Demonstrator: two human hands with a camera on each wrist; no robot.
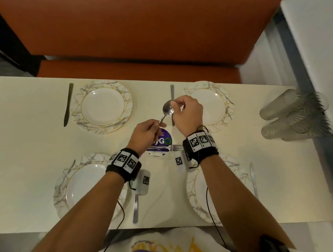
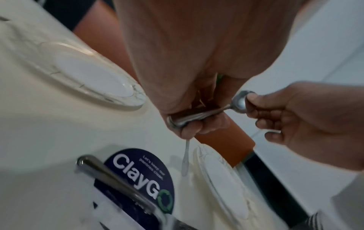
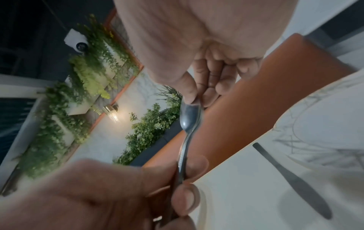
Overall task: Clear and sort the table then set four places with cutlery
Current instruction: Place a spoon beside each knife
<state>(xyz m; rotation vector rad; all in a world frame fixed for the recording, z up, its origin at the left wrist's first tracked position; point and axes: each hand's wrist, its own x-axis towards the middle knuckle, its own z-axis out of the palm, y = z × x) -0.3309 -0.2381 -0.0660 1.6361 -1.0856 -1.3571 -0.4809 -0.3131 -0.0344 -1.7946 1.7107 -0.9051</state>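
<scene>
Both hands meet above the middle of the white table [image 1: 26,137]. My left hand [image 1: 158,126] grips the handle end of a metal spoon [image 1: 168,109]. In the left wrist view it [image 2: 197,124] seems to clasp more than one handle. My right hand [image 1: 175,105] pinches the bowl of that spoon [image 2: 239,102] between thumb and fingers [image 3: 191,95]. Four marbled plates are laid out: far left [image 1: 103,106], far right [image 1: 217,101], near left [image 1: 81,183], near right [image 1: 196,196]. Knives lie beside the far left plate [image 1: 68,104], the far right plate [image 1: 172,91] and the near right plate [image 1: 253,180].
A stack of clear plastic cups [image 1: 293,115] lies at the table's right edge. A round purple sticker [image 1: 164,140] marks the table centre, with fork tines [image 1: 177,146] beside it. Another metal handle [image 1: 135,209] lies near the front edge. An orange bench [image 1: 137,70] runs behind.
</scene>
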